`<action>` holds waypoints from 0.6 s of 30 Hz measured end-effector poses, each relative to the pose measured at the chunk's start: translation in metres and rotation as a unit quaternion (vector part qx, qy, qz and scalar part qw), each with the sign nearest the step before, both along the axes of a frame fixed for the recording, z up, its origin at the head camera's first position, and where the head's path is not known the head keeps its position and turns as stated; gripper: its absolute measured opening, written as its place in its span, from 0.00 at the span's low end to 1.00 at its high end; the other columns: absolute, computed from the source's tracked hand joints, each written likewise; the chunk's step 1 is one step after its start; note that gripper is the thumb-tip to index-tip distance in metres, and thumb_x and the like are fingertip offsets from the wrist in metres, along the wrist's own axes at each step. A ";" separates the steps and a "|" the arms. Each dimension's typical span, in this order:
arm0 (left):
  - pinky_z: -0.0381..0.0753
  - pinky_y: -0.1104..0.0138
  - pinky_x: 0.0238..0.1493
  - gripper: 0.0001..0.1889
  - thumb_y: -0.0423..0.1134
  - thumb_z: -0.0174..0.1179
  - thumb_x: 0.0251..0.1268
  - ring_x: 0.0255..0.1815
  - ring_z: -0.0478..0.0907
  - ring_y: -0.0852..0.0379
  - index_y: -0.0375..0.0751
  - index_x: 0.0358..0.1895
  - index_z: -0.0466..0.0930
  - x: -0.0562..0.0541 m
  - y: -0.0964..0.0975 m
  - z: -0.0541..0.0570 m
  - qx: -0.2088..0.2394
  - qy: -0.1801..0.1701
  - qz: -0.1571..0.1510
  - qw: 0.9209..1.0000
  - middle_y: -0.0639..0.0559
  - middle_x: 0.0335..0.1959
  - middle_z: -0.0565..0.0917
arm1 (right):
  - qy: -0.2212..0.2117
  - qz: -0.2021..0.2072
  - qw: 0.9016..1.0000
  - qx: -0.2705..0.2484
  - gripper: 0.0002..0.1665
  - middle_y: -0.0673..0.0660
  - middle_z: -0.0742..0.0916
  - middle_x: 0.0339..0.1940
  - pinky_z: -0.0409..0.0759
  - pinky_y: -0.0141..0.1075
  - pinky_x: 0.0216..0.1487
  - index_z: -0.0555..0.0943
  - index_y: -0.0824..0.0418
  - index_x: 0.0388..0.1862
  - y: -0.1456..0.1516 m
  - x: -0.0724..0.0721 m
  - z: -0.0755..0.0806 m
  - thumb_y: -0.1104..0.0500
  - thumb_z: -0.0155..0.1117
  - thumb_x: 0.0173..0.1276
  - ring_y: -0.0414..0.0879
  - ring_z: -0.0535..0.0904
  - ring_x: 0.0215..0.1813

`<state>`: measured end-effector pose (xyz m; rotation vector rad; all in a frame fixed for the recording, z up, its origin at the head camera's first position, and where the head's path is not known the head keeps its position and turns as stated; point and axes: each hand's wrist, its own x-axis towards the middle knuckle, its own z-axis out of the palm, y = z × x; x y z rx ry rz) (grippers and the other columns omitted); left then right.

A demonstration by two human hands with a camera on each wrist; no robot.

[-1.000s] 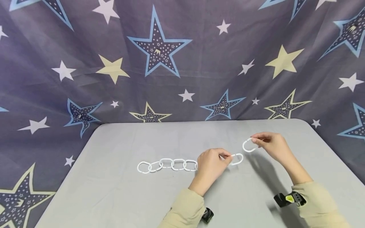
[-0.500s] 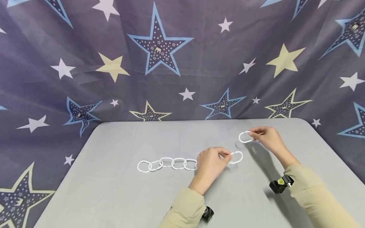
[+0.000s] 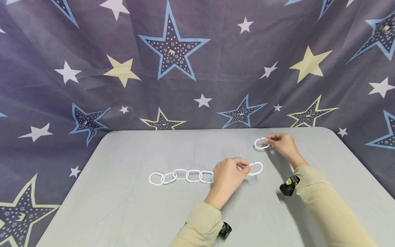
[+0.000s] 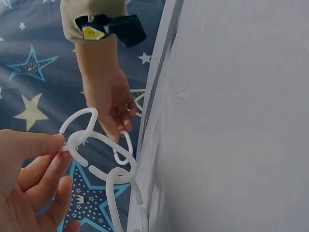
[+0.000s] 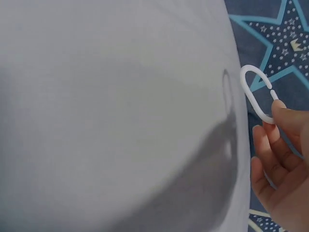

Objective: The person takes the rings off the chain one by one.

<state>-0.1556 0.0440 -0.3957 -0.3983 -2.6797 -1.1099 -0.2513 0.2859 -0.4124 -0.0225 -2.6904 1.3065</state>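
Behind everything, a dark curtain printed with stars [image 3: 216, 72] closes off the far side as I work over a pale grey table [image 3: 123, 206]. My tan sleeves [image 3: 327, 202] reach in from the near side, the right one stretching farther across. A white chain [image 3: 187, 176] runs left to right through the middle, five hooked links showing to the left of my left hand [image 3: 228, 178]; how many that hand hides, I cannot tell. It pinches the chain's end link [image 4: 93, 120], at the right, raised above the table. My right hand [image 3: 282, 144] pinches a single loose link [image 5: 251, 96] toward the far right, near the chain's end but not touching it. By my judgement, the joining is done for the links in view along the chain, and this one appears left to hook on; no other loose link shows. Smallest detail: a narrow gap in the loose link's side, with nothing threaded through it.
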 end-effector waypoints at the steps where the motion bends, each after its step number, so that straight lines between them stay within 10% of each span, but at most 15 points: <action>1: 0.72 0.70 0.35 0.02 0.50 0.69 0.59 0.26 0.76 0.72 0.63 0.34 0.90 0.000 0.000 0.000 0.001 0.002 0.001 1.000 0.76 0.26 0.83 | -0.003 -0.003 1.000 -0.001 0.16 0.68 0.88 0.33 0.77 0.28 0.28 0.82 0.78 0.46 0.001 -0.001 -0.002 0.64 0.66 0.68 0.39 0.82 0.26; 18: 0.72 0.70 0.34 0.03 0.50 0.69 0.59 0.27 0.77 0.71 0.62 0.35 0.90 0.001 0.001 -0.002 -0.011 0.014 0.002 1.000 0.75 0.26 0.83 | -0.046 -0.011 0.998 0.043 0.17 0.54 0.88 0.27 0.74 0.29 0.26 0.85 0.74 0.45 0.006 -0.009 -0.022 0.59 0.69 0.67 0.38 0.77 0.26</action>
